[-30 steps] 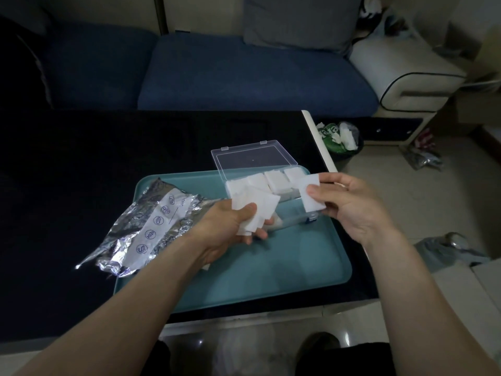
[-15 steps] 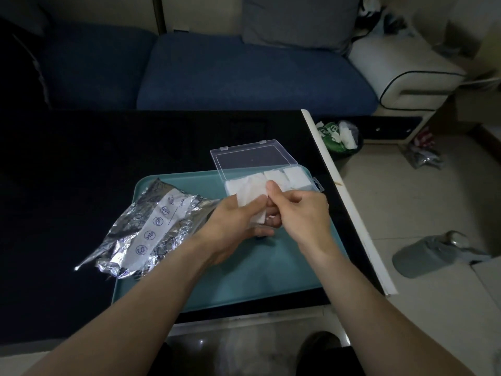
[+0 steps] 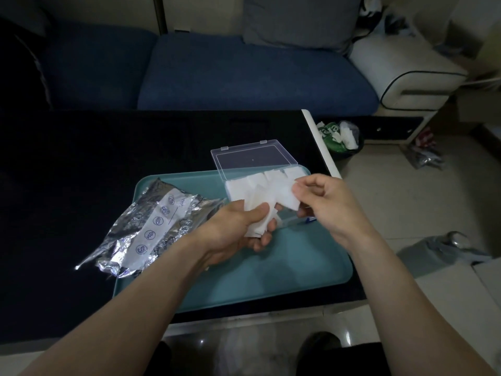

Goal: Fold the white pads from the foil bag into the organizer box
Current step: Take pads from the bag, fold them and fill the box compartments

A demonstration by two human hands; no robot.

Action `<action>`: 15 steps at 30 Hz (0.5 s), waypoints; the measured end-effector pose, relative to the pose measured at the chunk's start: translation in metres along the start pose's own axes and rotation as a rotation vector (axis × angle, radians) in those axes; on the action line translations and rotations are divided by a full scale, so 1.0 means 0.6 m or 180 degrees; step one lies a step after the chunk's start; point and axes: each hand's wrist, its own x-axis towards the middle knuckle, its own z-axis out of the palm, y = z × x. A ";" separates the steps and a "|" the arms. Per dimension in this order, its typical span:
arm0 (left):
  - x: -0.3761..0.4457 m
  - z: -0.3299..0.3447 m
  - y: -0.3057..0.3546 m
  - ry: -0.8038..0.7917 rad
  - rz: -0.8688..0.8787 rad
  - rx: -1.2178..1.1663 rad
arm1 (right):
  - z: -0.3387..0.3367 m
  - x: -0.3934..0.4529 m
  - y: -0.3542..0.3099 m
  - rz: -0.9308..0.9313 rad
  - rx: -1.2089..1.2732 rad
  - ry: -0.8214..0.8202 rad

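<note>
**Pads split between both your hands, above the tray**

White pads point(image 3: 260, 213) sit bunched under your left hand point(image 3: 233, 229) thumb, fingers curled round them. Your right hand point(image 3: 325, 202) fingers point(image 3: 296, 189) pinch one pad's edge, just over the organizer box point(image 3: 244, 183). Half a second ago both hands were pressed together; now they've pulled apart.

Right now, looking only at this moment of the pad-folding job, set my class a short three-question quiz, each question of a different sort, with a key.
1. True or false: the organizer box has its clear lid shut.
2. Which hand holds the stack of white pads? A) left hand B) right hand C) neither
3. Fill in: the foil bag lies partly on the teal ____.

Key: 1. False; the lid stands open behind the box. 2. A; the right hand pinches a single pad. 3. tray.
</note>
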 end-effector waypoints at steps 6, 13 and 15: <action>0.003 -0.009 0.005 0.0113 -0.0340 0.0026 | -0.035 0.009 0.002 -0.0565 0.0325 -0.0303; -0.009 -0.009 0.014 -0.0894 -0.0865 0.0059 | -0.004 -0.003 0.007 -0.0707 -0.0694 -0.1132; -0.012 -0.010 0.011 -0.1114 -0.0817 0.0239 | -0.001 -0.004 0.003 -0.0733 -0.0600 -0.1092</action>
